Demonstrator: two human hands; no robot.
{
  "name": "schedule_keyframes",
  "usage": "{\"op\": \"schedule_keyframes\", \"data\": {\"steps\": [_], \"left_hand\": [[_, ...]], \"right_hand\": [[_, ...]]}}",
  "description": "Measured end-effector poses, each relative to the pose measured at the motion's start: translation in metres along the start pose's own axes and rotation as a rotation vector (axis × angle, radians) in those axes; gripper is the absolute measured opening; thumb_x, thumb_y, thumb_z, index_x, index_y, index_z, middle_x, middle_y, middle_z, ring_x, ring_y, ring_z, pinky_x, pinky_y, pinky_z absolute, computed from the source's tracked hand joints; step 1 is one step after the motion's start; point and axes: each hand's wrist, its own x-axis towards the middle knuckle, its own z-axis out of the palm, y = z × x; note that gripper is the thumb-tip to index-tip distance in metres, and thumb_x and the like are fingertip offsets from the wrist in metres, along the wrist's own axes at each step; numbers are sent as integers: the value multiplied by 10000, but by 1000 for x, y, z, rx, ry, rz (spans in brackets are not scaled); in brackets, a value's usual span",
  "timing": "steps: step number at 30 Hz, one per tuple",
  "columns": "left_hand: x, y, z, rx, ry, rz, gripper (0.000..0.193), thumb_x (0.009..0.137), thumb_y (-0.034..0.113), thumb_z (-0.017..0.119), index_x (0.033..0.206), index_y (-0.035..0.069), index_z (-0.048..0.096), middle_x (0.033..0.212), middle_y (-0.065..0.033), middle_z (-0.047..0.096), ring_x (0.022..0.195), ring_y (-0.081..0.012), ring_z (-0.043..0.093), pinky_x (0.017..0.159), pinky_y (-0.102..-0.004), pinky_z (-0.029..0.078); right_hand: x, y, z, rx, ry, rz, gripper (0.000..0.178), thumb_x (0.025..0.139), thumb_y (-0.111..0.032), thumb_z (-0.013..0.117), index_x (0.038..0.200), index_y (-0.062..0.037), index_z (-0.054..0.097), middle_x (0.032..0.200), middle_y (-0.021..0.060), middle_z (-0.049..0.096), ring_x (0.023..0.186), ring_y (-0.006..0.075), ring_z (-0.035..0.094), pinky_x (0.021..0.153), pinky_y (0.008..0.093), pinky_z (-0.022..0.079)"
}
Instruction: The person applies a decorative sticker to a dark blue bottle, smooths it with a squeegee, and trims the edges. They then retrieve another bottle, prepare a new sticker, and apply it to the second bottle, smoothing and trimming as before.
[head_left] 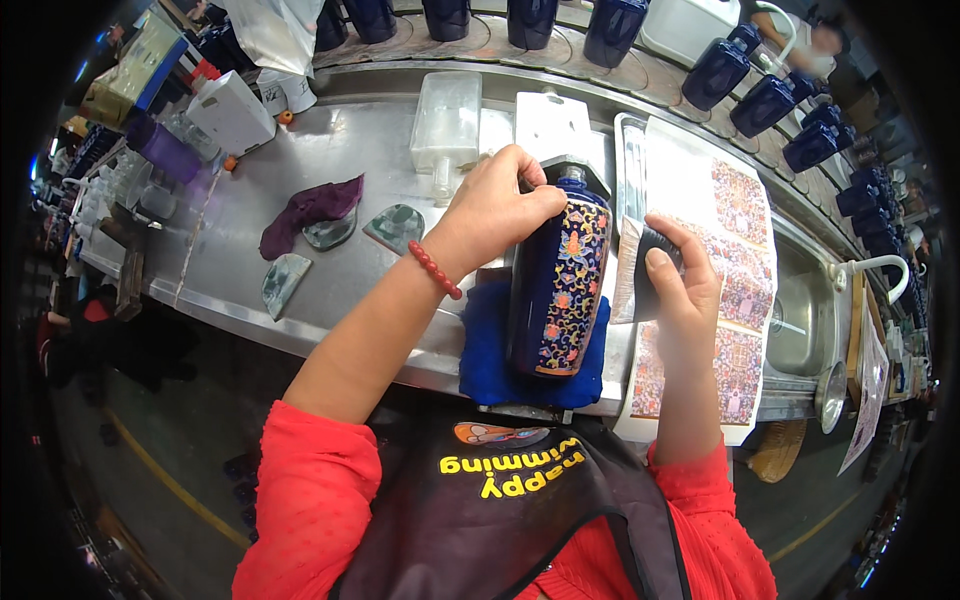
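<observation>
A dark blue bottle lies tilted on a blue cloth, its neck pointing away from me. A colourful floral decal covers the side facing up and right. My left hand is closed at the bottle's shoulder, thumb tip at the decal's upper corner. Whether it pinches the decal's edge there, I cannot tell. Just right of the bottle, my right hand grips a dark flat scraper with a pale edge, held apart from the bottle. Under that hand spreads a sheet of printed decals.
Left on the metal bench are a purple cloth and green-grey scraper pieces. A clear container and a white box stand beyond. Blue bottles line the conveyor behind. A sink is at right.
</observation>
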Motion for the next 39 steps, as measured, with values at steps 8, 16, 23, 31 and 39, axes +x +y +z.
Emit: {"op": "schedule_keyframes", "data": {"steps": [8,16,23,31,39], "left_hand": [[1,7,-5,-58,-131,-120,248,862,235,696,966,34,595,942,-38,621,895,-110,553,806,-260,463],[2,7,-5,-45,-136,-120,242,874,245,686,963,38,596,942,-33,614,893,-107,538,804,-255,453],[1,5,-5,-65,-137,-137,232,880,236,685,970,41,597,944,-35,615,904,-110,544,818,-262,457],[2,-3,1,-57,-14,12,322,810,292,735,909,11,613,880,-132,667,810,-203,618,749,-343,516],[2,-1,-3,30,-77,-42,254,881,238,695,982,29,593,978,-51,628,938,-128,578,860,-290,479]], "right_hand": [[-1,5,-4,1,-10,-2,335,985,-85,603,1307,8,616,1074,47,658,940,82,608,838,237,510],[-1,5,-3,3,1,2,345,984,-87,610,1316,8,608,1050,46,667,929,83,616,836,239,515],[1,8,-3,-23,10,-6,361,972,-90,623,1319,9,601,1045,51,670,927,88,623,834,246,519],[0,11,-4,-77,18,-19,349,960,-83,631,1296,12,621,1056,57,676,941,97,629,848,255,520],[1,12,-4,-91,20,-20,352,955,-93,633,1290,16,628,1074,70,678,953,105,633,864,263,519]]}}
